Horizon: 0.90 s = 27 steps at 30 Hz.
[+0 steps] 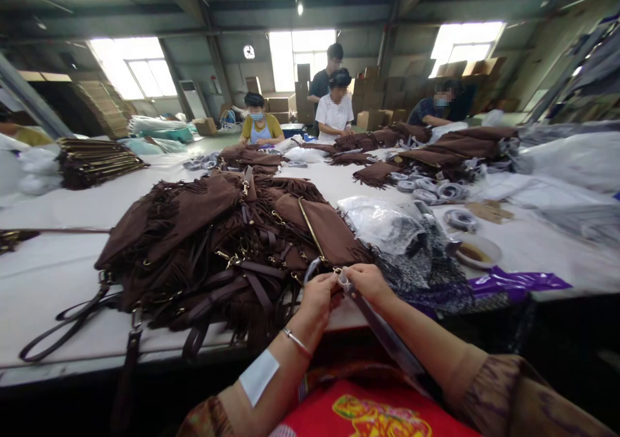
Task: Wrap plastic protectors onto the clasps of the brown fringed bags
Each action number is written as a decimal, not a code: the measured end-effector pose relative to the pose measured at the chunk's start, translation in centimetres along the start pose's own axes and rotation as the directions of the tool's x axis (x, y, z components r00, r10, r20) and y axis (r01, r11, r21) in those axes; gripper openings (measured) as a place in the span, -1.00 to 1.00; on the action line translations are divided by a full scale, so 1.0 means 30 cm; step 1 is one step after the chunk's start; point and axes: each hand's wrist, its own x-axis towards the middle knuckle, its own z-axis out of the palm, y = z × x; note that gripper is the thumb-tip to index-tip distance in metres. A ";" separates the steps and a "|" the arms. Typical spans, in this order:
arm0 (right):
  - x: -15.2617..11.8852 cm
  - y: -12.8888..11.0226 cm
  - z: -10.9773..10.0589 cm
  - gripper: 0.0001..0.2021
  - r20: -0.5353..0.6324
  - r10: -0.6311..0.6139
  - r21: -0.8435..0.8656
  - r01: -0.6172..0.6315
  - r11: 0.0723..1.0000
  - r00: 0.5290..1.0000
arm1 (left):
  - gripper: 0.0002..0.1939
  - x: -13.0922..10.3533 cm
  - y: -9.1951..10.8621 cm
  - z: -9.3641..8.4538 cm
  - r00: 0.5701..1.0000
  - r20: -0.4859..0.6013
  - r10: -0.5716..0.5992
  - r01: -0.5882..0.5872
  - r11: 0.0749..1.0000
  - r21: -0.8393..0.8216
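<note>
Both hands meet at the table's front edge, beside a large pile of brown fringed bags (194, 224). My left hand (320, 297) is closed near a gold metal ring at the lower corner of a bag with a gold zip (314, 227). My right hand (369, 283) pinches the end of a strap (382, 334) with a clear wrapping, close to the same ring. The strap hangs down over the red apron. Whether the strap's clasp is joined to the ring is too small to tell. Dark straps with gold clasps (237, 263) lie across the pile.
Right of the pile are clear plastic (382, 221), a bowl (477, 251), purple plastic (518, 283) and coiled wrapped straps (450, 192). Stacked brown pieces (97, 161) lie far left. More brown bags (455, 150) are across the table, where several people stand or sit.
</note>
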 end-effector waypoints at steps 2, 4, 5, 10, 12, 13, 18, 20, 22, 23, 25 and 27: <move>0.016 -0.001 0.026 -0.66 0.011 0.025 0.041 -0.025 0.999 1.000 | -0.76 -0.008 0.005 -0.012 1.000 -0.011 0.027 -0.026 0.997 0.067; 0.025 -0.001 0.046 -0.67 0.026 0.032 0.057 -0.034 0.998 0.999 | -0.74 -0.013 0.013 -0.022 0.998 -0.005 0.056 -0.055 0.992 0.109; 0.027 0.000 0.053 -0.67 0.033 0.037 0.063 -0.039 0.997 0.999 | -0.73 -0.013 0.016 -0.026 0.997 -0.001 0.076 -0.075 0.988 0.132; 0.029 0.006 0.059 -0.63 0.043 0.038 0.066 -0.041 0.997 0.998 | -0.87 0.009 0.025 -0.042 0.978 -0.039 0.203 -0.175 0.913 0.369; 0.030 0.007 0.057 -0.62 0.041 0.024 0.057 -0.026 0.998 0.999 | -0.90 0.023 0.028 -0.050 0.969 -0.051 0.241 -0.192 0.868 0.459; 0.031 0.007 0.057 -0.62 0.041 0.017 0.052 -0.019 0.998 0.999 | -0.89 0.028 0.030 -0.054 0.963 -0.043 0.268 -0.212 0.842 0.497; 0.040 0.009 0.059 -0.66 0.016 -0.009 0.053 0.008 0.999 1.000 | -0.85 0.030 0.052 -0.064 0.831 0.139 0.538 -0.497 0.609 0.618; 0.046 0.010 0.060 -0.68 -0.016 -0.029 0.052 0.030 0.998 0.999 | -0.85 0.027 0.061 -0.060 0.776 0.188 0.602 -0.568 0.537 0.624; 0.052 0.009 0.060 -0.70 -0.030 -0.074 0.035 0.075 0.997 0.997 | -0.84 0.030 0.067 -0.052 0.760 0.195 0.620 -0.587 0.524 0.617; 0.054 0.007 0.060 -0.71 -0.025 -0.101 0.025 0.102 0.995 0.995 | -0.84 0.035 0.070 -0.047 0.762 0.184 0.620 -0.583 0.535 0.612; 0.060 0.004 0.060 -0.73 -0.014 -0.123 0.010 0.123 0.992 0.992 | -0.85 0.047 0.070 -0.037 0.776 0.130 0.617 -0.560 0.580 0.592; 0.065 0.001 0.060 -0.75 -0.023 -0.103 0.005 0.103 0.995 0.994 | -0.90 0.055 0.061 -0.026 0.810 0.021 0.586 -0.503 0.676 0.538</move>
